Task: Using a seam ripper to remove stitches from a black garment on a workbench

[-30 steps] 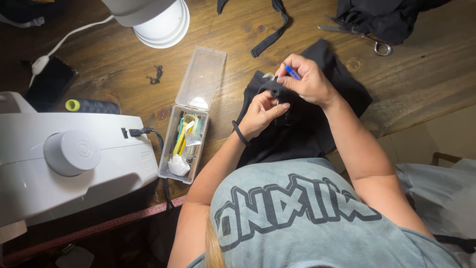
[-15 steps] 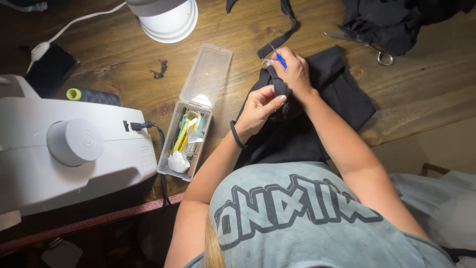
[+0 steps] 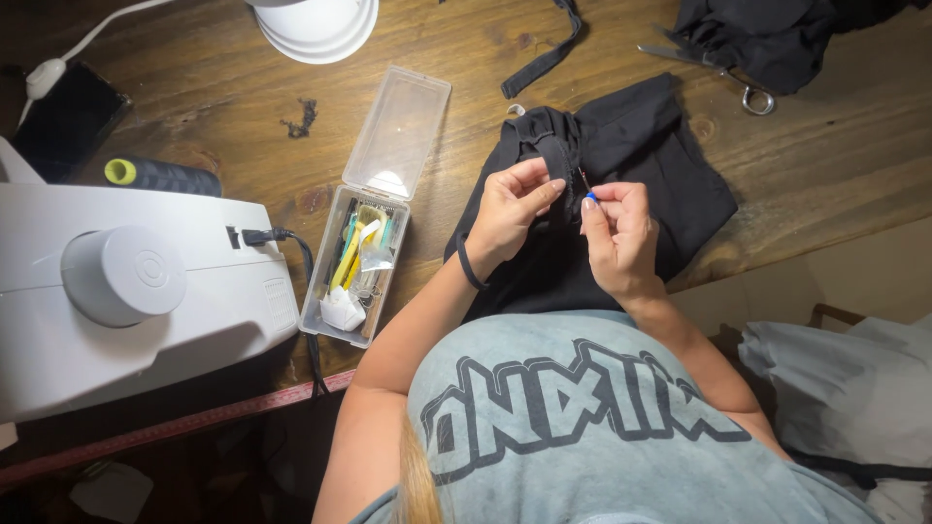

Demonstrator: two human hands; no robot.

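Pinching the black garment (image 3: 621, 146) on the bench (image 3: 835, 184), our left hand (image 3: 515, 209) grips its seam, running away from us; our right hand (image 3: 621, 233), just beside, closes on a blue-tipped tool (image 3: 590, 197).

On the desk (image 3: 835, 184), the garment (image 3: 631, 146) is laid centrally. The open box (image 3: 374, 209) is set at its nine o'clock, the sewing machine (image 3: 126, 291) beyond; scissors (image 3: 714, 68) at two o'clock.

white sewing machine (image 3: 126, 291), open clear box (image 3: 374, 209), scissors (image 3: 714, 73), lamp (image 3: 316, 24)
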